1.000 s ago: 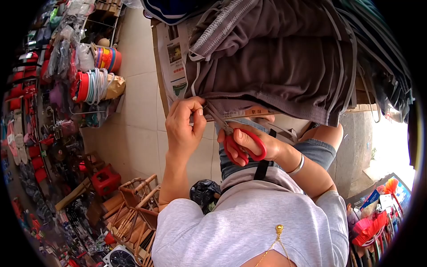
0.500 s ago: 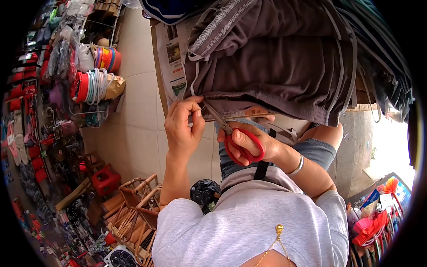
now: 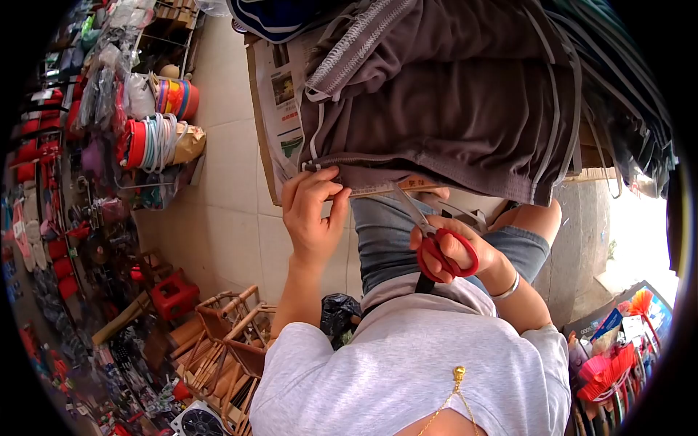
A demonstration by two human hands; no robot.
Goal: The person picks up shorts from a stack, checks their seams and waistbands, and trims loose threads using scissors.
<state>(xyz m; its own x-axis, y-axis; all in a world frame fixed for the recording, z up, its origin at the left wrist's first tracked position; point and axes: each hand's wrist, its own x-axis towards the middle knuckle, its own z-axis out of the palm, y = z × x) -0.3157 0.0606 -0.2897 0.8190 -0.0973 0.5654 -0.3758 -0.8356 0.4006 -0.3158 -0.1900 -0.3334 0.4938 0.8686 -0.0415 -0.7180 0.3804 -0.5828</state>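
My right hand (image 3: 465,251) grips red-handled scissors (image 3: 414,209), fingers through the handle loops. The blades point up and left, and their tips are close to the lower edge of a grey-brown garment (image 3: 451,109) with white piping. At that garment's lower left corner is my left hand (image 3: 314,207). Its fingers bend over the fabric edge and the thumb is below, holding the edge. The garment lies in folds on a board covered with printed paper (image 3: 287,87). Whether a loose thread is at the edge is too small to tell.
More dark garments (image 3: 625,94) with pale stripes hang at the right. A blue garment (image 3: 276,18) lies at the top. Shelves of goods (image 3: 73,240) run along the left. A wooden chair (image 3: 229,334), a red stool (image 3: 174,294) and a black bag (image 3: 338,312) stand low.
The scissors in my right hand have moved right and down, away from my left hand. My left hand has shifted slightly right and down, and the garment's lower left edge lies flatter.
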